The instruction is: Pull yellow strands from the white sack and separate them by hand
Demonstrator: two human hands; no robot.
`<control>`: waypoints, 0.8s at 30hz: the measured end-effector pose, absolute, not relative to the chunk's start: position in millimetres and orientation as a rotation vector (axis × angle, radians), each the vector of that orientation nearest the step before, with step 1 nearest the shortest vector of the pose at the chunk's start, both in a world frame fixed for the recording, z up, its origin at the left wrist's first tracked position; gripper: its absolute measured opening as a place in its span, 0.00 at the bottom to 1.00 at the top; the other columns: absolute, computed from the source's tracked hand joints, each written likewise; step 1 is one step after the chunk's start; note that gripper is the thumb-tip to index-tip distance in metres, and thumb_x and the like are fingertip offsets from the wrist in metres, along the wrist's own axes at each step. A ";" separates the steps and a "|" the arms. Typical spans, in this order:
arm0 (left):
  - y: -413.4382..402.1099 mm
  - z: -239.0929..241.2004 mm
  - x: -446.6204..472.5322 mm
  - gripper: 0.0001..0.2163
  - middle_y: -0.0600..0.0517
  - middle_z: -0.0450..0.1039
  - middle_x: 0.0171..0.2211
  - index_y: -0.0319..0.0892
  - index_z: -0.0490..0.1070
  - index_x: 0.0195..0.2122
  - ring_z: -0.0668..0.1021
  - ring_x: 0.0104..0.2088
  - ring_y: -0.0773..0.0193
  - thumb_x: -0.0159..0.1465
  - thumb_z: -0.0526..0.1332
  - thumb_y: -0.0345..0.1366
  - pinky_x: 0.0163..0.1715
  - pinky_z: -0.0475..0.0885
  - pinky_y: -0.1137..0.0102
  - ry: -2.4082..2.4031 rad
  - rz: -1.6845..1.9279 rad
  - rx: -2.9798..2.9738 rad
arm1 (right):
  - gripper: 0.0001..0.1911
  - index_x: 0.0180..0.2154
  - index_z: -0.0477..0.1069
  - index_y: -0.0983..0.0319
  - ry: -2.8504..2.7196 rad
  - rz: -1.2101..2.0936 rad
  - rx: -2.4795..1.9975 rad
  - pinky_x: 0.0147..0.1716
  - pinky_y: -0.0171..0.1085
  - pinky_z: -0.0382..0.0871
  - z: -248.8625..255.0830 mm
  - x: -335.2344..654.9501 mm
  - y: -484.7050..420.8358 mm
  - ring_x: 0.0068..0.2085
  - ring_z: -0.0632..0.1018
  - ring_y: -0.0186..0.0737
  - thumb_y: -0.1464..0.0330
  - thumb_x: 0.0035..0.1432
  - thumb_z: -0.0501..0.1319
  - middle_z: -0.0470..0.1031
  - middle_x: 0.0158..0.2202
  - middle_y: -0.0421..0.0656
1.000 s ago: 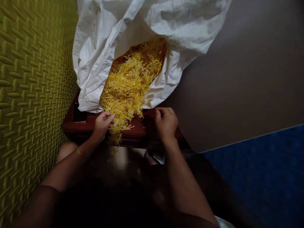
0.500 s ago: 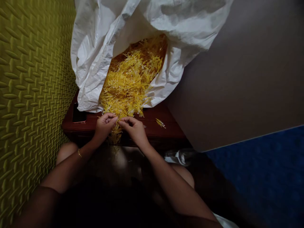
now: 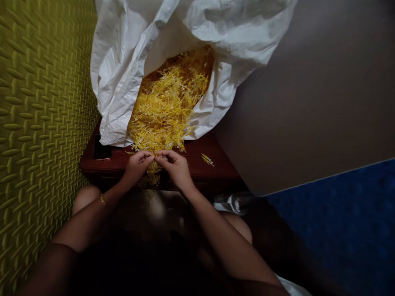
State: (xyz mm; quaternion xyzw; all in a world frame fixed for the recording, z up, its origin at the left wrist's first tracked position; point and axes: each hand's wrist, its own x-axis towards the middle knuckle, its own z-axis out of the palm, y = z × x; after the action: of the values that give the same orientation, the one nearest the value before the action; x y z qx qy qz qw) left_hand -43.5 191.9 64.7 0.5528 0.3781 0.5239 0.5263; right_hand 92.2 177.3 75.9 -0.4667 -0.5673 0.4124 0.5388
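Observation:
A heap of thin yellow strands with whitish tips [image 3: 166,109] spills from the mouth of a large white sack [image 3: 119,82]. At the heap's near edge, my left hand [image 3: 138,165] and my right hand [image 3: 175,165] meet fingertip to fingertip. Both are closed in a pinch. A small yellow piece seems to show between the fingertips, but it is too small to make out which hand grips it. More strands hang below the hands, over the front edge of the dark red surface [image 3: 197,166].
A dark phone [image 3: 101,151] lies left of the sack. Several loose strands [image 3: 207,159] lie to the right. A yellow textured wall [image 3: 40,123] borders the left, a grey-brown panel [image 3: 308,90] the right. Beyond it is a blue textured surface [image 3: 348,213].
The fingertips of both hands have come closer together, and the left hand has shifted slightly right. The view has moved a little; the heap and sack look the same.

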 end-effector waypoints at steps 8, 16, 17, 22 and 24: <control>186.4 70.0 -46.4 0.05 0.54 0.65 0.25 0.41 0.68 0.25 0.67 0.30 0.67 0.56 0.58 0.34 0.33 0.61 0.73 1.059 1.358 1.698 | 0.05 0.29 0.70 0.61 -1.539 0.674 -1.109 0.33 0.36 0.66 78.1 91.0 174.1 0.32 0.72 0.35 0.65 0.50 0.62 0.72 0.29 0.40; 185.0 74.3 -44.3 0.07 0.57 0.61 0.22 0.39 0.65 0.25 0.63 0.25 0.70 0.54 0.60 0.37 0.27 0.59 0.75 0.878 1.226 1.275 | 0.06 0.30 0.69 0.60 -1.531 0.658 -1.106 0.33 0.36 0.68 79.4 87.3 170.0 0.31 0.72 0.36 0.64 0.53 0.60 0.72 0.28 0.40; 185.0 74.1 -43.9 0.08 0.57 0.62 0.22 0.39 0.65 0.26 0.64 0.25 0.71 0.53 0.61 0.38 0.27 0.60 0.75 0.846 1.216 1.206 | 0.07 0.30 0.68 0.60 -1.459 0.727 -1.101 0.31 0.35 0.68 78.1 86.5 171.8 0.29 0.72 0.35 0.63 0.51 0.60 0.72 0.27 0.39; 187.7 69.4 -44.7 0.12 0.56 0.65 0.23 0.39 0.63 0.26 0.66 0.23 0.72 0.52 0.63 0.41 0.26 0.61 0.75 0.738 1.156 0.927 | 0.08 0.31 0.66 0.59 -1.098 0.837 -0.999 0.31 0.37 0.70 83.5 103.6 188.9 0.27 0.73 0.34 0.63 0.49 0.60 0.70 0.25 0.37; 190.0 66.7 -45.7 0.12 0.57 0.65 0.23 0.39 0.62 0.26 0.66 0.23 0.73 0.52 0.63 0.41 0.26 0.61 0.75 0.758 1.210 0.900 | 0.09 0.31 0.67 0.60 -1.068 0.685 -1.060 0.31 0.37 0.70 90.8 127.4 197.1 0.27 0.73 0.34 0.63 0.48 0.61 0.71 0.26 0.38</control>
State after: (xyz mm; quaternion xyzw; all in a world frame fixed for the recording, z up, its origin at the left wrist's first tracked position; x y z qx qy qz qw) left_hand -45.7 190.0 66.7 0.3984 0.3357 0.5357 0.6646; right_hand 127.4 197.1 90.8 -0.4716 -0.4751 0.3048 0.6774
